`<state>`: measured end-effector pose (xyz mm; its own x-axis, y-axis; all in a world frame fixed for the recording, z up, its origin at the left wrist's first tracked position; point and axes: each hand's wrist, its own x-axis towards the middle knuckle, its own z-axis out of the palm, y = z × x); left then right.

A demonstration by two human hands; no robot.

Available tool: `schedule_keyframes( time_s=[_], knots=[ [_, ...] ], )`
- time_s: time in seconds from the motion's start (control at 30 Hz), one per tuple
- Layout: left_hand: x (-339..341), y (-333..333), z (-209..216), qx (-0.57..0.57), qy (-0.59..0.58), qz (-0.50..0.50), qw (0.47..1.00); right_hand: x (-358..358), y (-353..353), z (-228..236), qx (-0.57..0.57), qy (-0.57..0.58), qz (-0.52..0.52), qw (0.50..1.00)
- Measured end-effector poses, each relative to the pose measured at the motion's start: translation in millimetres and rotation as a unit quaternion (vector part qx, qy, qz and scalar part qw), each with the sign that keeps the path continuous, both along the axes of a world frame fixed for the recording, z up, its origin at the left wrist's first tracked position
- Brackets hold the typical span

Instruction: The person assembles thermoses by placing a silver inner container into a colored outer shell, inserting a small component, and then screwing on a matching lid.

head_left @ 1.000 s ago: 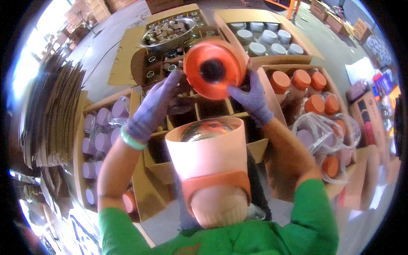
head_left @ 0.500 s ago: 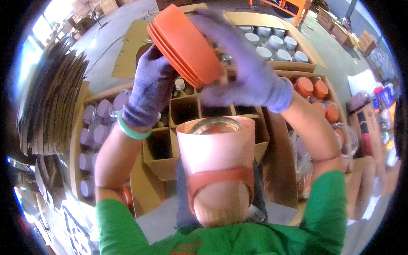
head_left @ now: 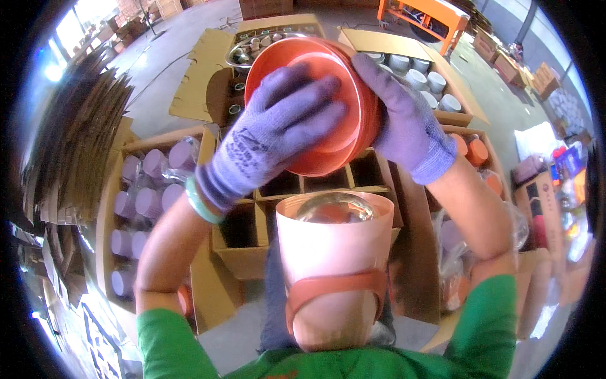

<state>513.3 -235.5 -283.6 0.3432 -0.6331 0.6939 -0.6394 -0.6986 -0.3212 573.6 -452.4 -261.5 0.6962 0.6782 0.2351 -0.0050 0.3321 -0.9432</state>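
Up in front of me, both gloved hands hold a nested stack of orange-red round bowls (head_left: 322,155), tipped so that its hollow inside faces me. My left hand (head_left: 271,123), in a purple knit glove, reaches into the top bowl with its fingers against the inner wall. My right hand (head_left: 410,120), gloved alike, clasps the stack's outer side at the right. Below the bowls stands a pale pink tapered cylinder (head_left: 334,246) with a red-brown band; a shiny, glass-like round piece sits in its mouth. Behind it lies a cardboard carton with dividers (head_left: 237,258).
Purple-topped jars (head_left: 149,202) fill a carton at the left, orange-topped ones (head_left: 477,151) a carton at the right. White-topped containers (head_left: 416,79) sit in a far carton, beside a metal tray (head_left: 240,58) of small items. Flattened cardboard (head_left: 76,139) stands stacked at far left.
The bowl stack has turned so its inside faces me. My left hand moved from its outer side into the top bowl; my right hand closed in from apart onto the outer side.
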Motion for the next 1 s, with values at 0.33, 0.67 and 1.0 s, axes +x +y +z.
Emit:
schedule_keyframes(
  time_s=[0.33,0.67,1.0],
  knots=[
    [-25,11,-76,-0.579,0.402,-0.188,0.684,7,-40,8,-0.244,-0.389,0.203,0.865],
    [-29,-12,-100,-0.533,0.470,-0.230,0.665,-4,-46,4,-0.287,-0.298,0.211,0.886],
    [-19,-18,-110,-0.520,0.368,-0.253,0.728,-1,-56,-8,-0.241,-0.374,0.180,0.877]
  ],
)
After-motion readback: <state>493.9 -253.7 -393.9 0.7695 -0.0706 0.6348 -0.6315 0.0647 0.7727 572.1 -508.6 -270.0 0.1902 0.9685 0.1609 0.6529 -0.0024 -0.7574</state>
